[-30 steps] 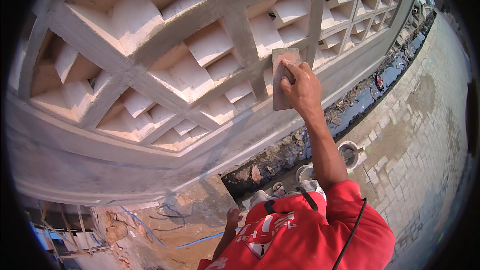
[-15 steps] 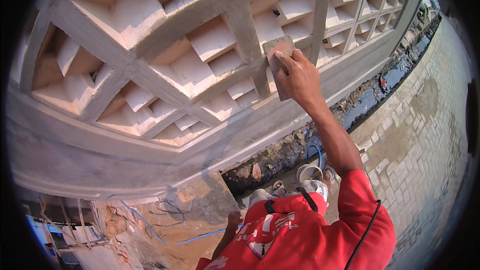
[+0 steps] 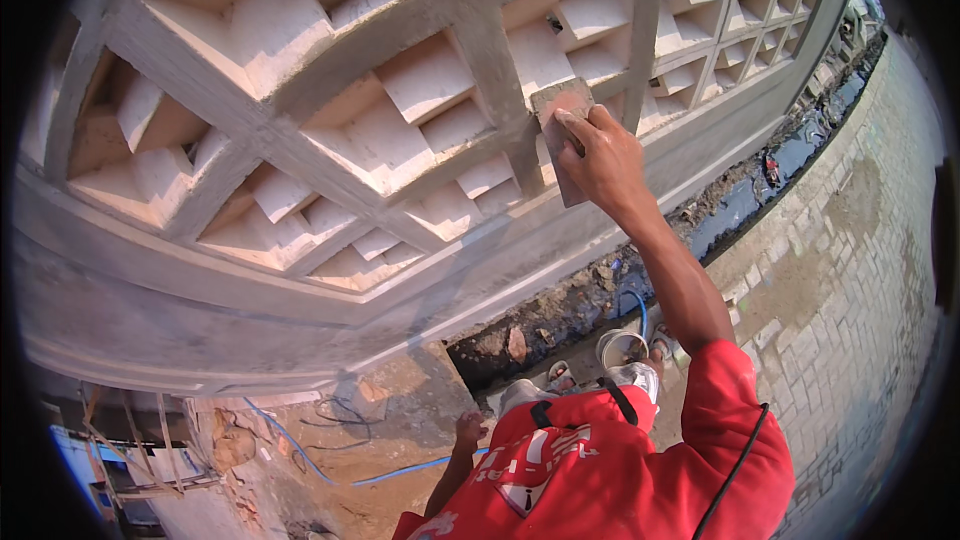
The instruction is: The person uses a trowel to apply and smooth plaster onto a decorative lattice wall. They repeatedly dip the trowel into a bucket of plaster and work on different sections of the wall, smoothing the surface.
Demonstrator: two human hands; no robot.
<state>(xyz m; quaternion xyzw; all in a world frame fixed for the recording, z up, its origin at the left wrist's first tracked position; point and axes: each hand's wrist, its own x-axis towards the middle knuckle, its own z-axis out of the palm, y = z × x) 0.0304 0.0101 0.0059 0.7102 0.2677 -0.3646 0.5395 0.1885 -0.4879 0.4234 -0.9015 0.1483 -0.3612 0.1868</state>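
My right hand (image 3: pixel 607 162) is closed around the handle of a plastering float (image 3: pixel 567 177), whose flat rectangular plate is smeared with grey and pinkish residue. The plate is up at a grey rib of the concrete lattice wall (image 3: pixel 380 210), beside the pale recessed blocks; exact contact is hidden. Down by the red shirt, my left hand (image 3: pixel 470 427) hangs low and away from the wall. Its fingers look loose and slightly apart, and nothing shows in them.
A white bucket (image 3: pixel 622 350) stands by my feet. A dark, debris-filled trench (image 3: pixel 530 335) runs along the wall's base, with block paving (image 3: pixel 800 340) to the right. A blue hose (image 3: pixel 400 473) crosses the ground at lower left, near wooden poles (image 3: pixel 135 440).
My right hand and the float have shifted slightly down and right in the picture. My left hand has risen slightly, and its fingers show more.
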